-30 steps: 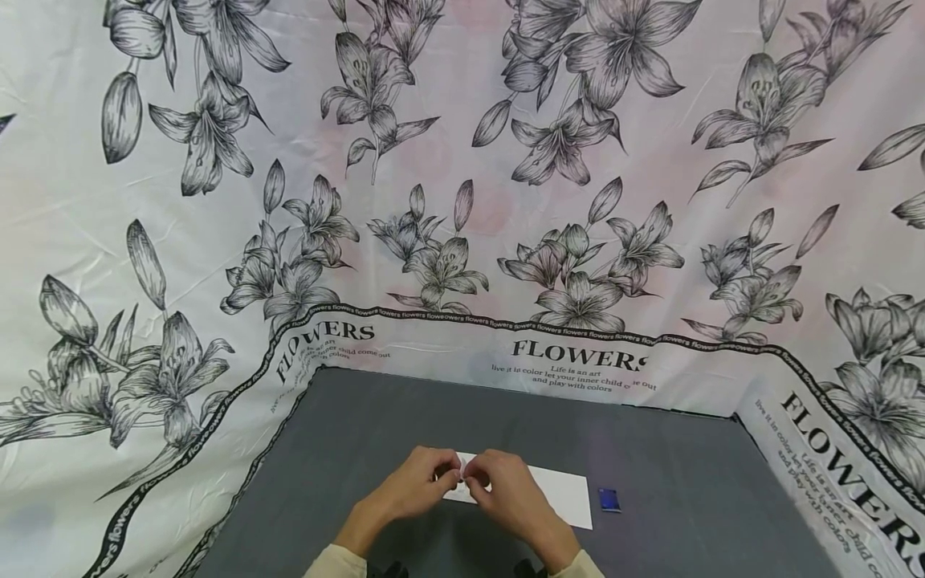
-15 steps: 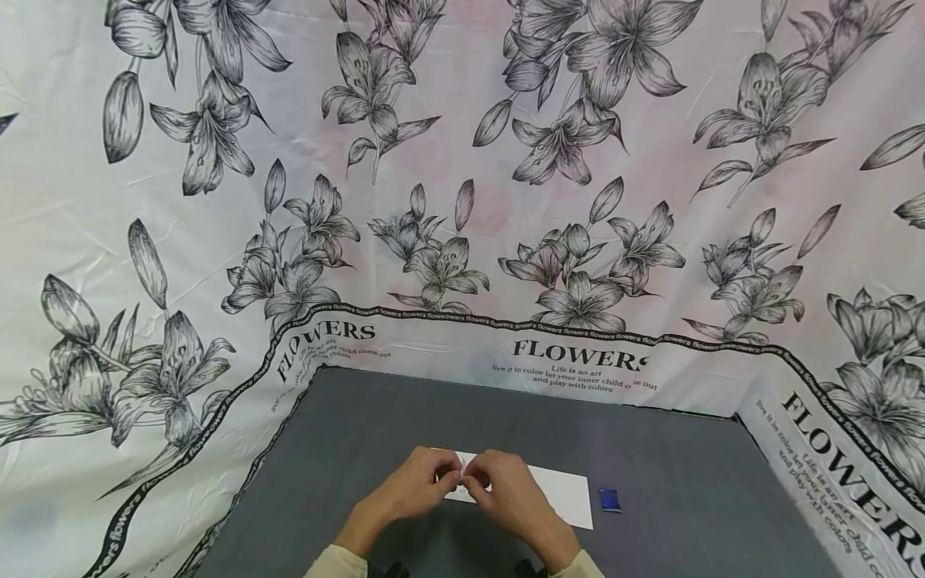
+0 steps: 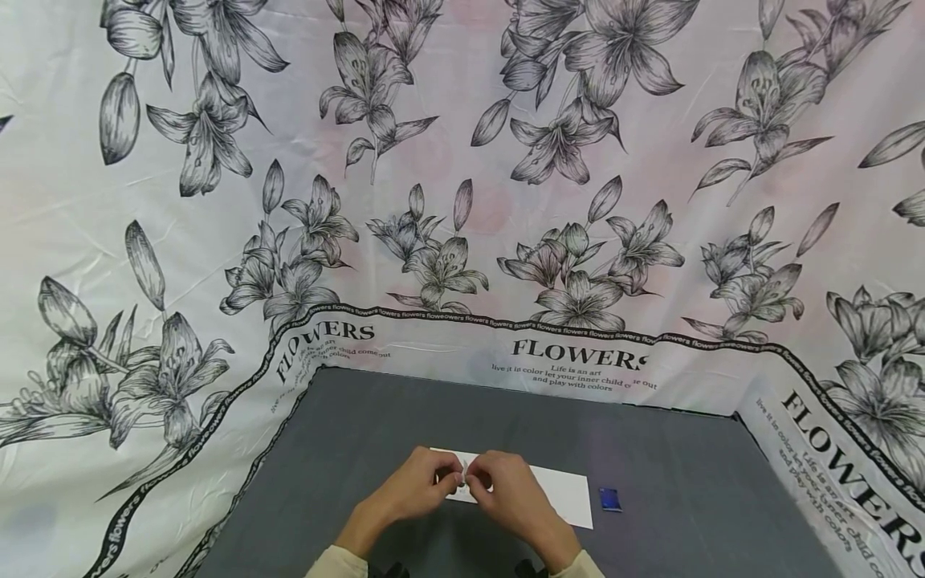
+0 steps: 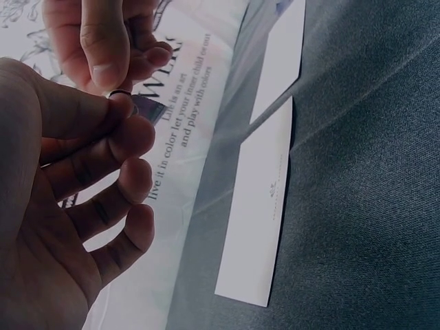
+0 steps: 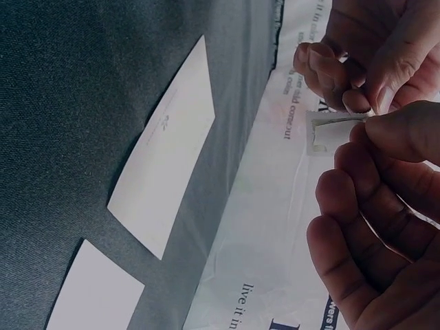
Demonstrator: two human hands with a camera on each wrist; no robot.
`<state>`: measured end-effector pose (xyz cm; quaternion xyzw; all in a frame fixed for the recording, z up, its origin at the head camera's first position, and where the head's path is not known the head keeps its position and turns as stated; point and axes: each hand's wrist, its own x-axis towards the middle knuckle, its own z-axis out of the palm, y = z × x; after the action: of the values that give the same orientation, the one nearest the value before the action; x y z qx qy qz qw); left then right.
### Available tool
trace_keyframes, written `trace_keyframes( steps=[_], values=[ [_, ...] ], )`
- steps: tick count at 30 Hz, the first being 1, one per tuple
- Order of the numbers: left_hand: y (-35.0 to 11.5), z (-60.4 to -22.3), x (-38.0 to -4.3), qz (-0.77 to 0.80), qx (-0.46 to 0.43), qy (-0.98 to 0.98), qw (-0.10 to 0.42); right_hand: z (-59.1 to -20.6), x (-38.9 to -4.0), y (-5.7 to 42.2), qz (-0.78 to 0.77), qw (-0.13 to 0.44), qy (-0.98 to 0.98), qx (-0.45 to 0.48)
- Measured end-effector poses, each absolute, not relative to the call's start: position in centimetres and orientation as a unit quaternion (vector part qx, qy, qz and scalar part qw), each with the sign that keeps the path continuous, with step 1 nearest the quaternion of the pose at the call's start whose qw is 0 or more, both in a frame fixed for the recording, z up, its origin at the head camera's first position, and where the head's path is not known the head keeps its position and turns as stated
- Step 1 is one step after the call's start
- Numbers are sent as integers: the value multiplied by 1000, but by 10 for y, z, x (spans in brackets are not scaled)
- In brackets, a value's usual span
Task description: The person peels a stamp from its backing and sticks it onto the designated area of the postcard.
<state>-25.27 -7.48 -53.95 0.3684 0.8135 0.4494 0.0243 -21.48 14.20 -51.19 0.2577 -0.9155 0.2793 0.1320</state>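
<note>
Both hands meet over a pair of white cards, with fingertips together at a small sachet (image 5: 333, 133). This sachet is flat, pale on the side in the right wrist view, with a crimped edge. My left hand (image 3: 417, 483) pinches it between thumb and index finger. From the other side, my right hand (image 3: 508, 491) pinches it at the same end, its other fingers loosely curled. The fingertips cover part of the sachet. Beneath, one white card (image 4: 258, 206) bears a small grey print, and a second white card (image 4: 280, 58) lies end to end with it.
A small blue packet (image 3: 610, 500) lies right of the cards on the dark grey cloth (image 3: 405, 409). A white floral curtain (image 3: 433, 345) with printed lettering rises at the back and both sides.
Both hands stay in place over the cards. Only the fingertips and the sachet between them shift slightly.
</note>
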Motion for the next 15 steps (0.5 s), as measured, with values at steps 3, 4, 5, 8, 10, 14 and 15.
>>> trace_keyframes(
  steps=[3,4,5,8,10,14,15],
  values=[
    [-75,-540,-253,449,371,812,23,-512,-215,143,277,136,-915,258],
    [-75,-540,-252,449,371,813,23,-512,-214,143,277,138,-915,258],
    [-75,-540,-252,449,371,813,23,-512,-214,143,276,139,-915,258],
    [-75,-539,-252,448,368,814,27,-512,-214,144,273,146,-914,261],
    [-75,-539,-252,447,366,816,29,-511,-214,145,273,148,-914,262],
    [-75,-538,-252,447,364,817,30,-510,-214,145,275,148,-913,263],
    [-75,-538,-252,447,364,817,29,-510,-214,145,276,147,-913,263]
  ],
)
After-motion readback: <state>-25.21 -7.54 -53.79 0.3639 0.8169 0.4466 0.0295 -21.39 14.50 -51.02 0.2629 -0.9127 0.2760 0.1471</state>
